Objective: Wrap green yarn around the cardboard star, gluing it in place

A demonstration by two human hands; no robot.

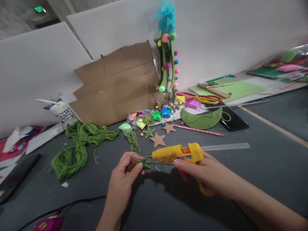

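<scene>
Head cam: pinches 1 star [145, 163] w/ L hand [122, 176], grips 1 glue gun [168, 154] w/ R hand [204, 169], over open table [95, 181], 2 bare stars [158, 140] beyond.

From the yellow plastic glue gun [178, 154], the dark grey worktop [156, 208] lies open at six o'clock between the forearms [255, 194], and at three beyond the translucent glue stick [226, 147]. Brown cardboard stars [158, 140] obstruct ten to eleven; a green yarn-wrapped crescent [201, 119], one; looped green yarn [84, 141], nine.
</scene>
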